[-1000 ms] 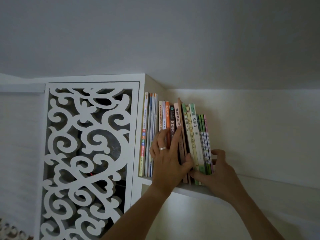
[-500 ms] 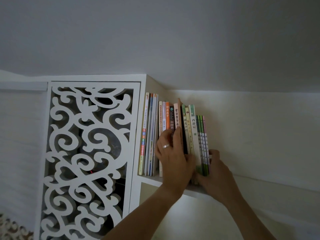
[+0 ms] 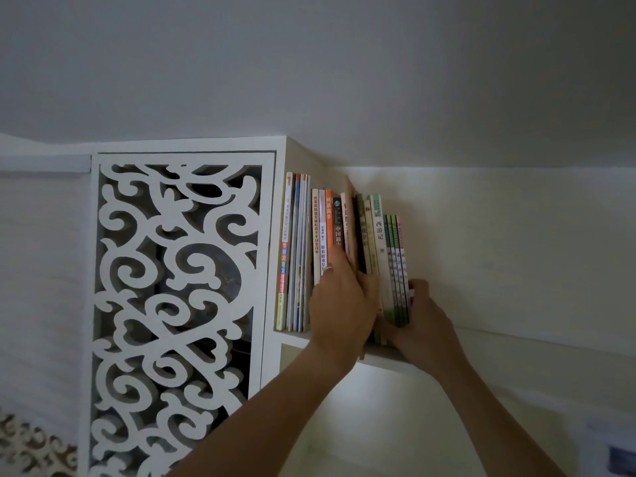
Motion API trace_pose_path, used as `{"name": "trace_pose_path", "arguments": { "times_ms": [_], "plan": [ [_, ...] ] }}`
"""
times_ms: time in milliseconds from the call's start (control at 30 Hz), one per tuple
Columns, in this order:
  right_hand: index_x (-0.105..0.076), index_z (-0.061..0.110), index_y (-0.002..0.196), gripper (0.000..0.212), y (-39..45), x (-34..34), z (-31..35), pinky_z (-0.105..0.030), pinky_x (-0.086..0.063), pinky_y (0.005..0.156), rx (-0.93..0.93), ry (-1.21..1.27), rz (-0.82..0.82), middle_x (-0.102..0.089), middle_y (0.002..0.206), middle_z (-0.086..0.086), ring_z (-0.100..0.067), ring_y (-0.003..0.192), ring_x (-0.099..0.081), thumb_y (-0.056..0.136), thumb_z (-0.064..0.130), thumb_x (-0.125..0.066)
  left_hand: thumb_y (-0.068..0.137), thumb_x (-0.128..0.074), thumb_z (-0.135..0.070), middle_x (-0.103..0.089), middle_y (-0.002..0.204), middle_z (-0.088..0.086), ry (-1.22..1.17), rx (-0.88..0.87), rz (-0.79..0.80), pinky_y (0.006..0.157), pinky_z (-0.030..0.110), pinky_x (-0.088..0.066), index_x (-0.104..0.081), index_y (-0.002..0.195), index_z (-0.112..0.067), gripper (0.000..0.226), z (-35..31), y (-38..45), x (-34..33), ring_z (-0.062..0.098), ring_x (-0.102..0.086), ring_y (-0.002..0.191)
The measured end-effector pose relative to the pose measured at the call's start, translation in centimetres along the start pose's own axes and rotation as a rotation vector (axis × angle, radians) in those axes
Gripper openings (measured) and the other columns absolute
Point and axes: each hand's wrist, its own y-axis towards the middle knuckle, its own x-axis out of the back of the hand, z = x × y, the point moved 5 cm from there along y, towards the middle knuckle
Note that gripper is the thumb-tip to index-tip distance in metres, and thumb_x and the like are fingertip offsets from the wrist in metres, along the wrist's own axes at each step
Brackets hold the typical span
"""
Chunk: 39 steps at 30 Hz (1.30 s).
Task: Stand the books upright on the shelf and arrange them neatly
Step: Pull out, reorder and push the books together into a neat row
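A row of books stands on a high white shelf (image 3: 516, 342). Tall thin books (image 3: 296, 253) lean against the left wall. The middle books with orange and dark spines (image 3: 329, 222) stand upright. My left hand (image 3: 340, 304), with a ring, presses flat on these spines, its thumb beside a tan book (image 3: 350, 218) that tilts and juts past the shelf edge. A white book (image 3: 378, 235) and thin green books (image 3: 395, 263) end the row. My right hand (image 3: 423, 325) grips this end, thumb on the outer side and fingers under the spines.
A white carved lattice panel (image 3: 179, 304) closes the cabinet left of the books. The shelf runs on to the right of the row, with a white wall (image 3: 516, 235) behind it. The ceiling is close above.
The books at the right end have gone from leaning to nearly upright. My left hand has slid up and right along the spines. My right hand stays at the row's right end.
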Motion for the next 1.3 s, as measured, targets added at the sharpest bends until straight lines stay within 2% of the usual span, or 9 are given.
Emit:
{"name": "trace_pose_path", "arguments": {
  "times_ms": [100,200,400,467,567,800,900,1033,1300],
  "plan": [
    [-0.031,0.024,0.131,0.089,0.1,0.0,-0.1,-0.011,-0.042,0.063,0.020,-0.022,-0.020,-0.063,0.124,0.003,-0.020,0.101,-0.066,0.070,0.072,-0.074,0.104,-0.055,-0.026,-0.067,0.114,0.000,0.004,0.047,0.112,0.078,0.022,-0.059,-0.041,0.140,-0.015,0.041,0.8,0.0,-0.3,0.017,-0.072,0.094],
    [-0.030,0.025,0.132,0.089,0.1,0.1,-0.2,-0.014,-0.043,0.064,0.020,-0.035,-0.023,-0.063,0.125,0.003,-0.019,0.101,-0.065,0.069,0.074,-0.072,0.106,-0.049,-0.015,-0.067,0.120,0.004,0.070,0.033,0.135,0.092,0.032,-0.060,-0.038,0.149,-0.015,0.045,-0.1,-0.2,0.2,0.019,-0.071,0.103],
    [-0.026,0.032,0.133,0.112,0.1,0.0,-0.1,-0.041,-0.060,0.080,0.001,-0.042,-0.020,-0.063,0.126,0.001,-0.023,0.103,-0.066,0.048,0.100,-0.054,0.107,-0.041,-0.014,-0.066,0.117,0.007,0.077,-0.103,0.107,0.087,0.040,-0.063,0.005,0.164,-0.034,0.077,-1.6,-1.9,2.0,0.016,-0.069,0.090],
    [-0.026,0.032,0.134,0.118,0.0,0.0,0.0,-0.044,-0.060,0.081,-0.009,-0.055,-0.028,-0.060,0.128,-0.002,-0.026,0.105,-0.064,0.044,0.104,-0.050,0.106,-0.040,-0.014,-0.066,0.108,0.007,0.077,-0.132,0.095,0.078,0.041,-0.064,0.006,0.164,-0.037,0.077,-1.7,-2.0,2.7,0.015,-0.067,0.080],
    [-0.026,0.030,0.138,0.116,-0.5,0.1,0.2,-0.047,-0.059,0.082,-0.033,-0.103,-0.047,-0.055,0.131,-0.006,-0.029,0.110,-0.061,0.049,0.099,-0.056,0.107,-0.038,-0.017,-0.066,0.110,0.008,0.069,-0.149,0.082,0.079,0.042,-0.064,0.000,0.165,-0.034,0.071,-2.2,-2.4,4.1,0.017,-0.068,0.084],
    [-0.026,0.022,0.143,0.102,-1.7,-0.5,1.3,-0.047,-0.057,0.081,-0.037,-0.139,-0.111,-0.052,0.133,-0.011,-0.034,0.111,-0.059,0.069,0.081,-0.062,0.088,-0.021,-0.050,-0.067,0.115,0.008,0.118,-0.173,0.076,0.076,0.040,-0.062,-0.001,0.165,-0.032,0.082,-3.6,-3.4,8.7,0.019,-0.067,0.084],
    [-0.017,0.027,0.151,0.101,-2.1,-0.8,2.0,-0.054,-0.058,0.085,-0.028,-0.090,-0.165,-0.046,0.139,-0.015,-0.037,0.117,-0.056,0.076,0.074,-0.067,0.090,-0.028,-0.042,-0.062,0.124,0.013,0.147,-0.162,0.058,0.077,0.043,-0.061,0.002,0.165,-0.031,0.081,-4.2,-3.7,10.5,0.023,-0.066,0.089],
    [-0.010,0.019,0.156,0.112,-2.1,-1.9,3.6,-0.059,-0.047,0.101,-0.013,-0.078,-0.265,-0.032,0.152,-0.015,-0.040,0.135,-0.040,0.077,0.066,-0.072,0.098,-0.067,-0.040,-0.061,0.129,0.008,0.270,-0.162,-0.036,0.076,0.043,-0.062,0.014,0.160,-0.039,0.102,-3.2,-2.9,11.9,0.020,-0.068,0.091],
    [-0.005,0.010,0.159,0.151,-2.4,-4.8,6.7,-0.063,-0.026,0.117,-0.217,-0.182,-0.446,-0.022,0.160,-0.024,-0.044,0.147,-0.025,0.049,0.091,-0.069,0.098,-0.065,-0.030,-0.065,0.115,0.005,0.325,-0.153,-0.053,0.066,0.042,-0.062,0.012,0.161,-0.041,0.100,-0.7,-2.4,13.5,0.019,-0.066,0.080]
  ]
}}
